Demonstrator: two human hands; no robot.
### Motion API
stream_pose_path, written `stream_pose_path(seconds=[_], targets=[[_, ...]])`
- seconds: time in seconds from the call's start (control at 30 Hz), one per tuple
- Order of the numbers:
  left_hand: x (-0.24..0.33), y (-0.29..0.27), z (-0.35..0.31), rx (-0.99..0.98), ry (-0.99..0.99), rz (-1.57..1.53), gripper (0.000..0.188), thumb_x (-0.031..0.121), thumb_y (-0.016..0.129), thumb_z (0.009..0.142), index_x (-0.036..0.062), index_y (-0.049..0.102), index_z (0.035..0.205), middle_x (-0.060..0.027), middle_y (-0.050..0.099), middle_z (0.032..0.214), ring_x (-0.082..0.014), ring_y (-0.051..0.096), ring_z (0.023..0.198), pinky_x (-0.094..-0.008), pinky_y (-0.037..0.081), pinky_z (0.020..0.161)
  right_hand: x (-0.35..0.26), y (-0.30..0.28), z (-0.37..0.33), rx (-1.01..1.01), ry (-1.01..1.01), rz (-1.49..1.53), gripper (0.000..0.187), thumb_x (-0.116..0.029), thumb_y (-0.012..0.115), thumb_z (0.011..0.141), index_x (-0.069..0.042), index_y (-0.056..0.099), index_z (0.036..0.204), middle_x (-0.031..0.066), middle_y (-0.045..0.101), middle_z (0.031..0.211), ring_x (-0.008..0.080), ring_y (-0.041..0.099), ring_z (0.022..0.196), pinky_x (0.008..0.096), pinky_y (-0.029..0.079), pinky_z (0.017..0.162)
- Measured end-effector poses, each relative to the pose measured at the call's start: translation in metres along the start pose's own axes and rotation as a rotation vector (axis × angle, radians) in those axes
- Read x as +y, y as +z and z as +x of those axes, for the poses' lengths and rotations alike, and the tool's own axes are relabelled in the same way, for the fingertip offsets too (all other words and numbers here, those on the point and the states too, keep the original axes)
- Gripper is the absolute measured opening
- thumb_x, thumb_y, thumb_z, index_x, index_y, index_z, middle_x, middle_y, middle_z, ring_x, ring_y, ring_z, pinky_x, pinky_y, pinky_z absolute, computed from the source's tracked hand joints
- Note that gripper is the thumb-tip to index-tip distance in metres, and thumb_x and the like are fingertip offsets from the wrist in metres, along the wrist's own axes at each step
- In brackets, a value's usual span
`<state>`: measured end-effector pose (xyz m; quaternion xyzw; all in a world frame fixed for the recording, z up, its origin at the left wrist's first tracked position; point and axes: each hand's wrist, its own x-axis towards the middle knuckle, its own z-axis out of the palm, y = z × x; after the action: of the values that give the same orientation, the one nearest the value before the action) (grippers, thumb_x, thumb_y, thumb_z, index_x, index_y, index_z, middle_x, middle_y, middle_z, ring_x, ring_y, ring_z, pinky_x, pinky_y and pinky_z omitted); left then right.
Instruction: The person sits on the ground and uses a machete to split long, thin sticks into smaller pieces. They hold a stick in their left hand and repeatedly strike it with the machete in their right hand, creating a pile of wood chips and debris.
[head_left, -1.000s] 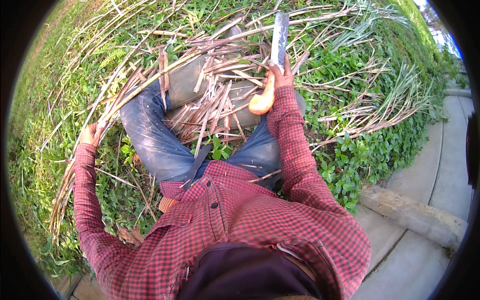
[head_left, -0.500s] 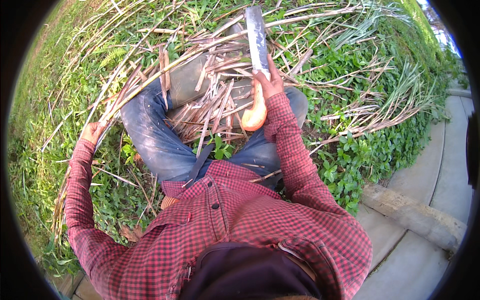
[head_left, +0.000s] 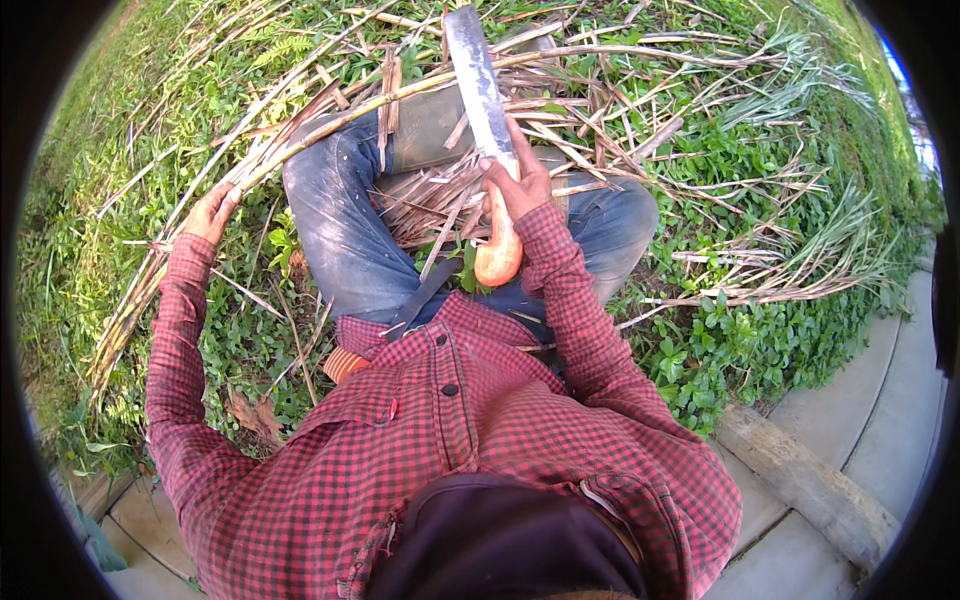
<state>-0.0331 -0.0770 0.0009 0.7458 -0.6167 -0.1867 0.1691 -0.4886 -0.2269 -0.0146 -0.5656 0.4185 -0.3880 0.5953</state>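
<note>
A machete with a broad, blotchy grey blade (head_left: 476, 82) and a curved orange handle (head_left: 499, 255) points away from me above my lap. My right hand (head_left: 524, 182) is closed round it where blade and handle meet. Out to the left, my left hand (head_left: 212, 212) pinches a long yellowish-green stalk (head_left: 350, 124) near its lower end. That stalk slants up to the right across my shin, passing beneath the blade. Split brown peelings (head_left: 435, 195) lie heaped between my bent legs.
Long thin stalks (head_left: 125, 315) lie on the grass at my left. To the right are bundles of leafy stalks (head_left: 790, 275) among low green plants. Paving slabs (head_left: 830, 385) and a wooden beam (head_left: 805, 480) are at the lower right. A dark flat strip (head_left: 425, 295) rests by my lap.
The machete and my right hand have shifted left and slightly lower, the blade tilting further left. My left hand has moved right and up, its fingers now looser at the stalk. The view has shifted.
</note>
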Motion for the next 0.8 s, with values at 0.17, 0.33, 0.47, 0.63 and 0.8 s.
stream_pose_path(seconds=[0.17, 0.33, 0.47, 0.63, 0.8], targets=[[0.030, -0.021, 0.024, -0.406, -0.313, -0.515, 0.029, 0.040, 0.046, 0.088, 0.0129, 0.057, 0.088, 0.0071, 0.040, 0.053, -0.0028, 0.033, 0.041, -0.0186, 0.024, 0.038, 0.006, -0.060, 0.023, 0.374, 0.134, 0.273, 0.073, -0.002, 0.056, 0.077, -0.015, 0.017, 0.138, 0.0068, 0.053, 0.071, 0.0138, 0.048, 0.045, 0.0275, 0.045, 0.036], [0.028, -0.015, 0.045, -0.581, -0.244, -0.402, 0.043, 0.049, 0.044, 0.086, 0.0099, 0.057, 0.075, 0.0063, 0.039, 0.051, -0.0051, 0.034, 0.042, -0.0206, 0.025, 0.039, 0.006, -0.021, -0.010, -0.076, 0.037, 0.018, 0.066, -0.009, 0.061, 0.077, -0.007, 0.027, 0.134, 0.0137, 0.046, 0.117, 0.0171, 0.043, 0.099, 0.0286, 0.036, 0.082], [0.021, -0.010, 0.041, -0.447, -0.180, -0.286, 0.040, 0.041, 0.048, 0.087, 0.0020, 0.059, 0.085, 0.0017, 0.050, 0.058, -0.0066, 0.044, 0.053, -0.0224, 0.034, 0.048, -0.001, -0.010, -0.004, -0.160, -0.145, -0.093, 0.068, -0.009, 0.062, 0.077, -0.009, 0.027, 0.135, 0.0141, 0.038, 0.131, 0.0200, 0.041, 0.116, 0.0300, 0.033, 0.096], [0.036, -0.001, 0.006, 0.168, 0.050, 0.427, 0.034, 0.034, 0.051, 0.085, 0.0048, 0.057, 0.099, -0.0149, 0.063, 0.088, -0.0305, 0.061, 0.079, -0.0366, 0.048, 0.068, -0.029, -0.087, 0.036, 0.181, 0.173, 0.128, 0.071, -0.002, 0.056, 0.077, -0.016, 0.020, 0.137, 0.0061, 0.051, 0.060, 0.0146, 0.049, 0.042, 0.0286, 0.044, 0.036], [0.040, 0.047, -0.007, 0.505, 0.144, 0.666, 0.024, 0.033, 0.061, 0.078, 0.0110, 0.052, 0.084, -0.0080, 0.057, 0.072, -0.0265, 0.057, 0.062, -0.0351, 0.046, 0.055, -0.018, -0.148, 0.071, 0.374, 0.180, 0.163, 0.076, -0.007, 0.060, 0.075, -0.015, 0.017, 0.138, 0.0071, 0.051, 0.058, 0.0167, 0.049, 0.040, 0.0302, 0.044, 0.036]])
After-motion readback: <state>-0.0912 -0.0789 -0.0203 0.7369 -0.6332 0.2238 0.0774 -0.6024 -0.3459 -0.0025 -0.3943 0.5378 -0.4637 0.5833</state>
